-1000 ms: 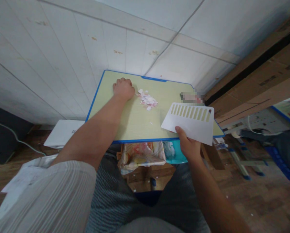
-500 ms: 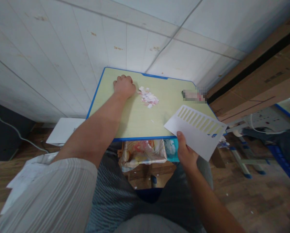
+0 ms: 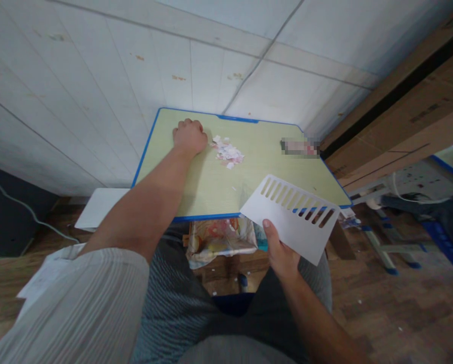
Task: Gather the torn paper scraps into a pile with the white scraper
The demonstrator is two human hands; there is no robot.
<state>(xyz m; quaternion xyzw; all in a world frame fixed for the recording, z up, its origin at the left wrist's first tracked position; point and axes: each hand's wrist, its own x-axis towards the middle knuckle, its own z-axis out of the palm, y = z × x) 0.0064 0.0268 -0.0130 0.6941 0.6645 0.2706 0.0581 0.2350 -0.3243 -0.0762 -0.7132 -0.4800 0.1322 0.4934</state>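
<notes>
My right hand [image 3: 283,255] grips a white slotted sheet [image 3: 287,222] by its near edge, with the thumb lying on top. A row of long rounded slots runs along the sheet's far side, and the desk shows through some of them. The sheet is over the desk's near right edge. On the left part of the desk [image 3: 207,187] rests my left hand [image 3: 189,136], its fingers curled under; anything inside is hidden. Just right of that hand lies a small heap of torn paper scraps [image 3: 228,152], white and pinkish.
A blurred-out object [image 3: 300,146] lies at the desk's back right. Cardboard boxes [image 3: 393,111] stand to the right, against the wall. Below the desk's front edge hangs a cloth-lined tray [image 3: 222,247] beside a turquoise container [image 3: 261,237]. Papers [image 3: 44,273] lie low at left.
My right hand has drawn the slotted sheet toward me and a little left, so its slots now cross the desk's front edge. My left hand stays in place.
</notes>
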